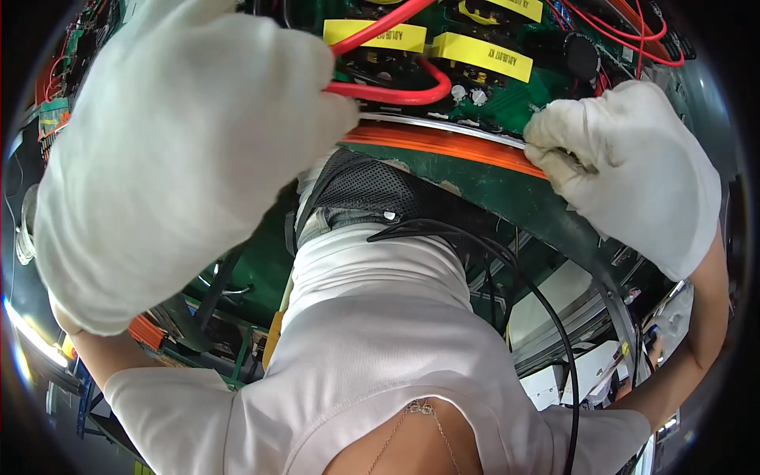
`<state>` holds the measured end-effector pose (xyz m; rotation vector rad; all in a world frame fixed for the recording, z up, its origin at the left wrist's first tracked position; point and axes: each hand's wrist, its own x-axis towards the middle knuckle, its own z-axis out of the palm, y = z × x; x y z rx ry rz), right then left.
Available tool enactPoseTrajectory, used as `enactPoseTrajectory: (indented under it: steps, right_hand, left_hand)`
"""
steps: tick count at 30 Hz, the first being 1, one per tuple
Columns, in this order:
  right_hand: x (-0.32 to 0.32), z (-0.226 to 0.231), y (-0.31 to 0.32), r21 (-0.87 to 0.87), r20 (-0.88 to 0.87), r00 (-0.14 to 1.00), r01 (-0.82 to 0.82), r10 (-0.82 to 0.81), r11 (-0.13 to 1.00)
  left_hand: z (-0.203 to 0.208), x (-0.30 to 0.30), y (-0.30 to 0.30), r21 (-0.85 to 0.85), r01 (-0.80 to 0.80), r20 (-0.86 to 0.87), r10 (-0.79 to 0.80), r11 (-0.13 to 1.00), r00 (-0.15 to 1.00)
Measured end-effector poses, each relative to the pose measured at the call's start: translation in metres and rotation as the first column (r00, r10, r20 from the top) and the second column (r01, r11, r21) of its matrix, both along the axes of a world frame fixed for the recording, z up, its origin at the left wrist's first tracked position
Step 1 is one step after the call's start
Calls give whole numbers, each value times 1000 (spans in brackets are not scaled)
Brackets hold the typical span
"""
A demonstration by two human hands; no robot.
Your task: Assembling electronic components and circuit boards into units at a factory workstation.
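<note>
My left hand [182, 150], in a white work glove, looms large on the left. Its fingers are closed around a thick red cable [404, 96], which bends in a loop to the right of the glove. Beneath the cable is a green circuit board [507, 107] carrying yellow-labelled black parts [483, 57]. On the right, my gloved right hand [633, 158] is closed, fingertips curled at the board's near edge by the orange rail [451, 148]. Whatever lies between those fingertips is hidden.
A silver strip [443, 123] runs along the board's near side above the orange rail. Thin red wires [633, 36] arc at the upper right, near a black cylindrical part [582, 54]. A black cable [546, 301] hangs down past my right side.
</note>
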<state>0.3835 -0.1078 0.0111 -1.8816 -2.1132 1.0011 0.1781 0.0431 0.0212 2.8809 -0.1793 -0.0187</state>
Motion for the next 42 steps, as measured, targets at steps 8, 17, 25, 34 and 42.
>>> enactPoseTrajectory:
  steps: [8, 17, 25, 34, 42]
  right_hand:
    - [7, -5, -6, -83, 11, 999, 51, -50, 995]
    - [7, 0, 4, -97, -10, 999, -51, 50, 994]
    - [9, -7, -1, -4, -83, 997, 6, -7, 1000]
    - [24, -10, -20, 36, -83, 991, 107, -104, 994]
    - [141, -17, -176, 9, -112, 845, 528, -524, 849]
  left_hand:
    - [12, -12, 10, -35, -21, -33, 20, 999, 999]
    - [7, -19, -14, -87, -150, 53, 155, 985, 986]
    - [-37, -4, -43, -251, -130, 285, 201, 959, 937]
    - [-54, 12, -74, -261, -246, 336, 326, 934, 884]
    - [-94, 34, -76, -33, 14, 450, 2, 999, 893]
